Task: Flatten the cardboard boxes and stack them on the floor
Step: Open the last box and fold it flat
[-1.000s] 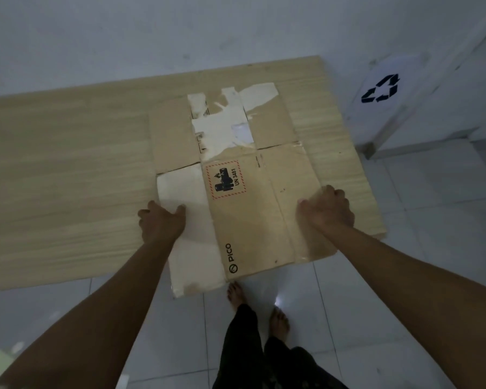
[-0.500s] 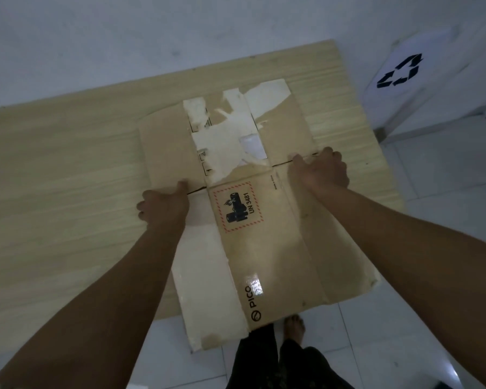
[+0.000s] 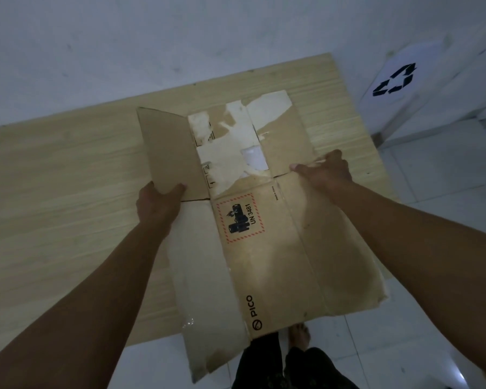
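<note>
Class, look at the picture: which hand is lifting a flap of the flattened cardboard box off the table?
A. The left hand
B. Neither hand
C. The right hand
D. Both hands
A: the left hand grips the far-left flap, which stands raised, while the right hand holds a flap lying flat.

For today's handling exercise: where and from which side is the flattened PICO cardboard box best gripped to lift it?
Grip the cardboard box at its two side edges, near the flap creases, coming from the near side: it lies flat, overhanging the table, so thin edges are pinchable.
</note>
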`<action>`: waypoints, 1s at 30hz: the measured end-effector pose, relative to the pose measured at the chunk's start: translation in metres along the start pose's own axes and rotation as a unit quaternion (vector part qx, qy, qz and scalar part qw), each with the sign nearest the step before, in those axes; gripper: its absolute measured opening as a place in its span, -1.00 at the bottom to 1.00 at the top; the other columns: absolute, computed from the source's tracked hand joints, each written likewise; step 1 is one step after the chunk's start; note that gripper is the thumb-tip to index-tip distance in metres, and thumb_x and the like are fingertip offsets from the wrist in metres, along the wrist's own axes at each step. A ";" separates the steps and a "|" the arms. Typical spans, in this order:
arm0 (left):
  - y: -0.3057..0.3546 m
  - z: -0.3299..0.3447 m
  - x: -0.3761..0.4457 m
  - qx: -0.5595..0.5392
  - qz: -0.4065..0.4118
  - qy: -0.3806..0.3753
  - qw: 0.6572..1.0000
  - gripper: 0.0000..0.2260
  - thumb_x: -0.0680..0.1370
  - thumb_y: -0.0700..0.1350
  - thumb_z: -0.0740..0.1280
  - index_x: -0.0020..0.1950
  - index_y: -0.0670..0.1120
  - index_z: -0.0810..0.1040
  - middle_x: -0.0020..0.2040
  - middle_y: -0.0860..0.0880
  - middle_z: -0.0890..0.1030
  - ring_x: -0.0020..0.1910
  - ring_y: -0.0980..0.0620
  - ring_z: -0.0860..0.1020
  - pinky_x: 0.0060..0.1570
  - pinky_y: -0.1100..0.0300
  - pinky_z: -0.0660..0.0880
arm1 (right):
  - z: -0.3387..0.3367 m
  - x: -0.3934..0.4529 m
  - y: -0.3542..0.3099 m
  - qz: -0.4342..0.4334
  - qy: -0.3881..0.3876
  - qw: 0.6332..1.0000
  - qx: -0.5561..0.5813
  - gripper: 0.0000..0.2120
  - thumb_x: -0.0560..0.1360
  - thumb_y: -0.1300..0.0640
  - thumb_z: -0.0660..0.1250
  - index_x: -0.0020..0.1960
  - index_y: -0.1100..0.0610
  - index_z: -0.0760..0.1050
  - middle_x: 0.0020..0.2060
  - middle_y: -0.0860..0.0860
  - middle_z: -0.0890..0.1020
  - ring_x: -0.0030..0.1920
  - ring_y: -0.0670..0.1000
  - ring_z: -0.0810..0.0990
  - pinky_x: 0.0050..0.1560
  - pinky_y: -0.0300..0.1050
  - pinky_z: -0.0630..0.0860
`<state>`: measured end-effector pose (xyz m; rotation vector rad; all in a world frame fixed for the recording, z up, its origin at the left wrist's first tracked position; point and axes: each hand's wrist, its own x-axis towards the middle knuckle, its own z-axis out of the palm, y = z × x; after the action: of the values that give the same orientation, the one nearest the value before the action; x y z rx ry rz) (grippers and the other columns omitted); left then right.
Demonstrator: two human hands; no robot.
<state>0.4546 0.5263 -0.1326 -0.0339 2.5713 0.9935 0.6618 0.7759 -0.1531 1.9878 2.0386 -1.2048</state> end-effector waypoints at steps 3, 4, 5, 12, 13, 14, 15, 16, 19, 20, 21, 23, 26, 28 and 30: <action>0.000 -0.001 -0.001 0.004 0.026 0.011 1.000 -0.46 0.36 0.17 0.49 0.24 -0.09 0.60 0.14 -0.09 0.66 0.12 -0.11 0.61 0.11 0.07 0.53 | 0.002 0.004 -0.007 -0.012 -0.023 1.000 -0.010 -0.10 0.30 -0.32 0.52 0.47 0.07 0.28 0.40 0.13 0.32 0.33 0.19 0.46 0.27 0.03 0.47; 0.000 -0.001 -0.001 0.004 0.029 0.016 0.999 -0.47 0.36 0.16 0.49 0.23 -0.09 0.59 0.13 -0.09 0.66 0.12 -0.11 0.61 0.11 0.06 0.53 | 0.003 0.007 -0.008 -0.021 -0.026 0.999 -0.001 -0.13 0.29 -0.31 0.53 0.44 0.07 0.34 0.39 0.11 0.37 0.32 0.16 0.48 0.27 0.01 0.47; 0.000 0.000 -0.002 0.003 0.031 0.018 0.999 -0.47 0.36 0.16 0.49 0.23 -0.09 0.59 0.13 -0.09 0.66 0.12 -0.11 0.61 0.12 0.05 0.54 | 0.003 0.010 -0.009 -0.029 -0.027 0.999 0.012 -0.16 0.28 -0.30 0.54 0.41 0.08 0.39 0.36 0.08 0.43 0.30 0.13 0.51 0.26 -0.02 0.48; -0.002 -0.003 0.000 -0.023 0.028 0.021 0.999 -0.50 0.37 0.12 0.51 0.23 -0.08 0.60 0.13 -0.07 0.67 0.10 -0.08 0.62 0.12 0.01 0.55 | -0.018 0.019 -0.020 -0.002 -0.136 0.977 0.167 -0.59 0.49 -0.08 0.47 0.21 0.10 0.46 -0.13 -0.03 0.57 -0.25 -0.13 0.52 -0.38 -0.34 0.46; 0.000 -0.003 -0.002 -0.025 0.025 0.018 0.999 -0.49 0.37 0.12 0.51 0.24 -0.07 0.60 0.14 -0.07 0.66 0.10 -0.08 0.62 0.12 0.02 0.56 | -0.018 0.019 -0.021 -0.006 -0.138 0.977 0.161 -0.66 0.52 -0.10 0.43 0.16 0.09 0.50 -0.13 -0.01 0.58 -0.24 -0.09 0.52 -0.32 -0.29 0.46; 0.001 -0.004 -0.003 -0.028 0.022 0.014 0.999 -0.48 0.37 0.13 0.51 0.25 -0.07 0.59 0.14 -0.06 0.66 0.11 -0.08 0.62 0.11 0.02 0.56 | -0.016 0.014 -0.023 -0.007 -0.143 0.976 0.161 -0.73 0.55 -0.11 0.39 0.07 0.08 0.52 -0.16 0.01 0.58 -0.24 -0.06 0.52 -0.27 -0.25 0.45; 0.004 -0.004 -0.004 -0.036 0.022 0.012 0.999 -0.48 0.36 0.13 0.51 0.25 -0.07 0.59 0.14 -0.06 0.66 0.11 -0.08 0.62 0.11 0.04 0.55 | -0.014 0.010 -0.024 -0.008 -0.150 0.974 0.170 -0.76 0.57 -0.11 0.35 -0.02 0.07 0.52 -0.18 0.02 0.58 -0.23 -0.03 0.53 -0.22 -0.21 0.46; 0.007 -0.003 -0.005 -0.038 0.025 0.012 0.999 -0.48 0.37 0.13 0.51 0.25 -0.08 0.59 0.14 -0.06 0.66 0.11 -0.08 0.62 0.10 0.07 0.55 | -0.010 0.005 -0.026 -0.003 -0.144 0.972 0.187 -0.75 0.59 -0.11 0.33 -0.09 0.07 0.52 -0.18 0.04 0.60 -0.21 0.01 0.56 -0.18 -0.17 0.49; 0.021 -0.005 -0.011 -0.003 0.044 0.042 0.998 -0.50 0.41 0.11 0.49 0.26 -0.10 0.58 0.17 -0.10 0.65 0.13 -0.12 0.60 0.05 0.11 0.48 | -0.004 -0.003 -0.028 -0.021 -0.076 0.973 0.216 -0.74 0.57 -0.11 0.35 -0.12 0.09 0.54 -0.15 0.06 0.63 -0.22 0.01 0.55 -0.22 -0.18 0.47; 0.025 -0.007 -0.014 0.007 0.049 0.048 0.998 -0.51 0.42 0.11 0.49 0.26 -0.10 0.58 0.17 -0.11 0.65 0.14 -0.13 0.60 0.05 0.11 0.47 | -0.007 -0.006 -0.027 -0.029 -0.057 0.972 0.225 -0.74 0.55 -0.12 0.37 -0.08 0.09 0.56 -0.15 0.05 0.63 -0.26 -0.02 0.53 -0.26 -0.20 0.45; 0.030 -0.008 -0.017 0.011 0.055 0.052 0.997 -0.51 0.42 0.11 0.48 0.27 -0.11 0.58 0.18 -0.12 0.64 0.15 -0.14 0.60 0.05 0.11 0.47 | -0.010 -0.007 -0.026 -0.035 -0.047 0.971 0.232 -0.73 0.53 -0.13 0.39 -0.04 0.09 0.59 -0.16 0.03 0.63 -0.29 -0.05 0.52 -0.29 -0.23 0.43; 0.040 -0.009 -0.023 0.023 0.067 0.058 0.996 -0.50 0.44 0.11 0.47 0.28 -0.12 0.56 0.18 -0.14 0.64 0.16 -0.17 0.59 0.07 0.07 0.48 | -0.023 -0.010 -0.020 -0.054 -0.044 0.969 0.236 -0.71 0.50 -0.15 0.42 -0.04 0.08 0.62 -0.21 0.00 0.63 -0.31 -0.08 0.52 -0.32 -0.26 0.40; 0.059 -0.009 -0.038 0.048 0.096 0.061 0.992 -0.50 0.46 0.10 0.44 0.31 -0.13 0.54 0.20 -0.16 0.62 0.17 -0.19 0.58 0.08 0.05 0.48 | -0.048 -0.010 -0.007 -0.098 0.009 0.977 0.187 -0.59 0.52 -0.18 0.37 0.07 0.18 0.61 -0.02 0.11 0.66 -0.06 0.04 0.58 -0.08 -0.16 0.44; 0.068 -0.006 -0.050 0.053 0.106 0.056 0.991 -0.51 0.47 0.09 0.43 0.32 -0.13 0.54 0.21 -0.16 0.62 0.18 -0.19 0.57 0.09 0.05 0.48 | -0.062 -0.017 0.001 -0.112 0.060 0.985 0.118 -0.51 0.57 -0.21 0.26 0.28 0.16 0.47 0.19 0.14 0.59 0.17 0.16 0.55 0.11 -0.04 0.43; 0.082 -0.001 -0.055 0.067 0.105 0.055 0.991 -0.52 0.47 0.09 0.43 0.32 -0.12 0.54 0.21 -0.16 0.62 0.18 -0.20 0.57 0.08 0.04 0.47 | -0.069 -0.023 -0.001 -0.142 0.098 0.985 0.030 -0.64 0.62 -0.19 0.16 0.16 0.11 0.36 0.08 0.19 0.58 0.10 0.24 0.57 0.00 0.04 0.44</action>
<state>0.4929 0.5815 -0.0594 0.2283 2.7808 0.9099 0.6970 0.7948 -0.0929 1.9630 2.4805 -1.1657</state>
